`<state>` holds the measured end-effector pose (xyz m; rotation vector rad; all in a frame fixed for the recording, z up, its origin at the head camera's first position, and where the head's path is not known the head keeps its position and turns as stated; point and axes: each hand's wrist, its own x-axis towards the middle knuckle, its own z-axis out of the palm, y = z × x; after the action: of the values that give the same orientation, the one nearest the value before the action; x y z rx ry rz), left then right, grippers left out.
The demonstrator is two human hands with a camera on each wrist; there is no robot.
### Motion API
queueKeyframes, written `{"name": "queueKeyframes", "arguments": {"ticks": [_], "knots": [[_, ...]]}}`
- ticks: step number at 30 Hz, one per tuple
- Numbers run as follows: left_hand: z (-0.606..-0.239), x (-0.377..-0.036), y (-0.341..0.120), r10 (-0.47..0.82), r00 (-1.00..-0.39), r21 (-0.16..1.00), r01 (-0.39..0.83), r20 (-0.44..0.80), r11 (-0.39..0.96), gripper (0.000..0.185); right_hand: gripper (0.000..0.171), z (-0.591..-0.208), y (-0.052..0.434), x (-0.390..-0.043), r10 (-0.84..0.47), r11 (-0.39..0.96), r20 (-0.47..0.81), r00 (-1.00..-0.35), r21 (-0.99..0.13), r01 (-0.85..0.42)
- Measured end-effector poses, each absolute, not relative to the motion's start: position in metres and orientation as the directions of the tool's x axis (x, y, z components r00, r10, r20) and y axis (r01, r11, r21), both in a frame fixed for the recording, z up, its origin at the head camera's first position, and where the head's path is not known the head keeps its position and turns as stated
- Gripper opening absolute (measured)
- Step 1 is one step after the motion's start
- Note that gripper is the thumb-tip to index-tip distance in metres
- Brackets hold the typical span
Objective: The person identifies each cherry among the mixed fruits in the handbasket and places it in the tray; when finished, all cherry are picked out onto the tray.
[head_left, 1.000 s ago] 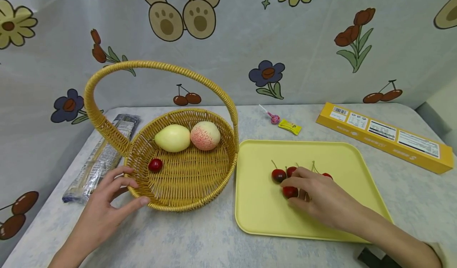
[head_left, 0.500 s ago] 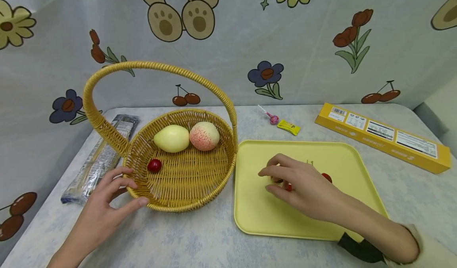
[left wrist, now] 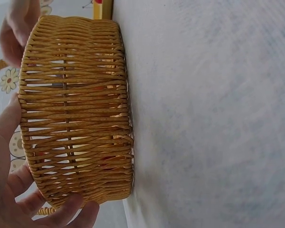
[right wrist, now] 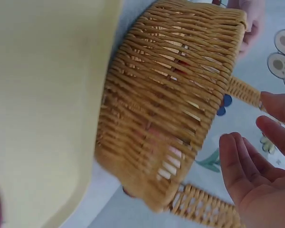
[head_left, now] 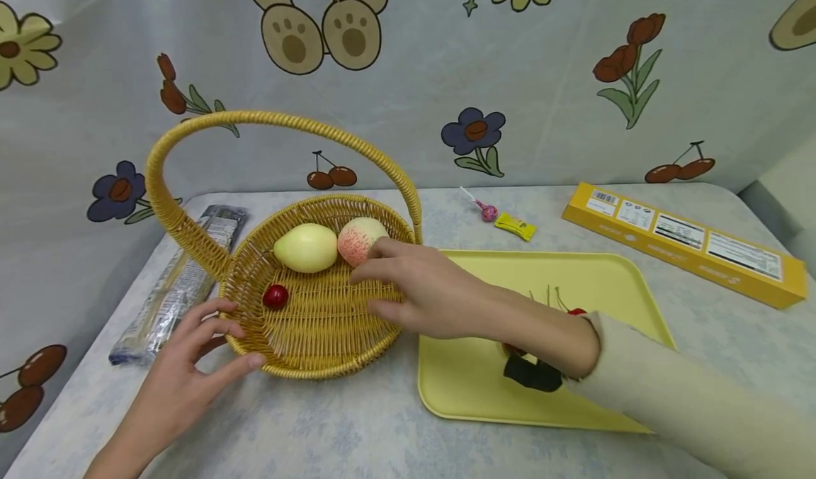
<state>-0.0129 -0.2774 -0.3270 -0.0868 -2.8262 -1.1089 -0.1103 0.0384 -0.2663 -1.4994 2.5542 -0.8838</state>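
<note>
A yellow wicker basket [head_left: 331, 330] with a tall arched handle contains a pale yellow toy pear [head_left: 306, 248], a pink-speckled peach [head_left: 354, 240] and one dark red cherry [head_left: 275, 296]. My left hand [head_left: 175, 383] grips its front left rim, fingers hooked at the rim and outer wall. Over the right rim reaches my right hand [head_left: 417, 288], its fingers loosely bent near the peach; a gap shows between thumb and fingers [right wrist: 237, 166], with nothing visible between them. On the yellow tray [head_left: 459, 387], cherries [head_left: 576, 312] with stems are mostly hidden behind my right forearm.
Behind the tray lie a pink lollipop [head_left: 488, 212] and a small yellow candy [head_left: 516, 227]. A long yellow box [head_left: 685, 245] lies at the back right. A silvery plastic packet [head_left: 172, 302] rests left of the basket, and a patterned cloth [head_left: 408, 75] hangs behind the table.
My right hand has left the cherries on the tray and moved left over the basket's right rim. The left hand and the basket have stayed in place.
</note>
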Motion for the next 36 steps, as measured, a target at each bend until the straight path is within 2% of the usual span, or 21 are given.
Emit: {"name": "queueKeyframes", "arguments": {"ticks": [6, 13, 17, 22, 36], "knots": [[-0.326, -0.014, -0.277, 0.003, -0.995, 0.669, 0.071, 0.102, 0.74, 0.026, 0.037, -0.263, -0.017, -0.127, -0.896, 0.366, 0.048, -0.441, -0.481, -0.796], [-0.326, -0.013, -0.277, 0.003, -0.995, 0.664, 0.071, 0.103, 0.745, 0.026, 0.036, -0.257, -0.06, -0.14, -0.943, 0.322, -0.08, -0.323, -0.464, -0.825], [-0.326, -0.014, -0.277, 0.0, -0.995, 0.667, 0.065, 0.098, 0.742, 0.026, 0.039, -0.257, -0.076, -0.15, -0.943, 0.333, -0.167, -0.288, -0.5, -0.799], [-0.326, -0.014, -0.277, 0.003, -0.994, 0.665, 0.076, 0.111, 0.743, 0.026, 0.044, -0.257, -0.091, -0.161, -0.923, 0.38, -0.271, -0.275, -0.512, -0.771], [-0.328, -0.012, -0.277, 0.02, -0.987, 0.663, 0.122, 0.159, 0.739, 0.024, 0.047, -0.259, -0.111, -0.168, -0.922, 0.356, -0.336, -0.193, -0.537, -0.765]]}}
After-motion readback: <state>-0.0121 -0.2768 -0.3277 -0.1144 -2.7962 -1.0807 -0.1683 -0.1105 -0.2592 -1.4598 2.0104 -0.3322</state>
